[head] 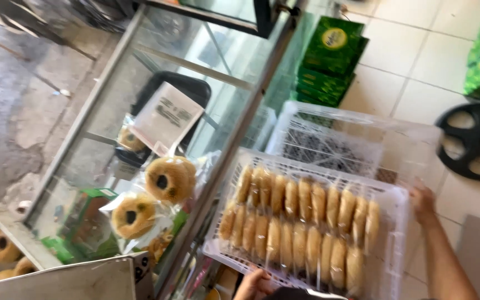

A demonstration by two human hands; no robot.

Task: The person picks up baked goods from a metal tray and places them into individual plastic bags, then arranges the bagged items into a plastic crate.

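A white plastic crate [395,200] holds two rows of several wrapped round breads [301,222] standing on edge. My right hand [422,201] grips the crate's right rim, arm reaching up from the lower right. My left hand [254,284] holds the crate's near bottom edge at the lower centre, partly cut off by the frame. The crate sits tilted beside a glass display counter [140,111].
Wrapped ring-shaped breads [169,179] and a white paper sheet [166,116] lie in or on the glass counter. An empty white crate [334,139] sits behind. Green boxes [329,55] are stacked on the tiled floor, a black round object [473,141] at right.
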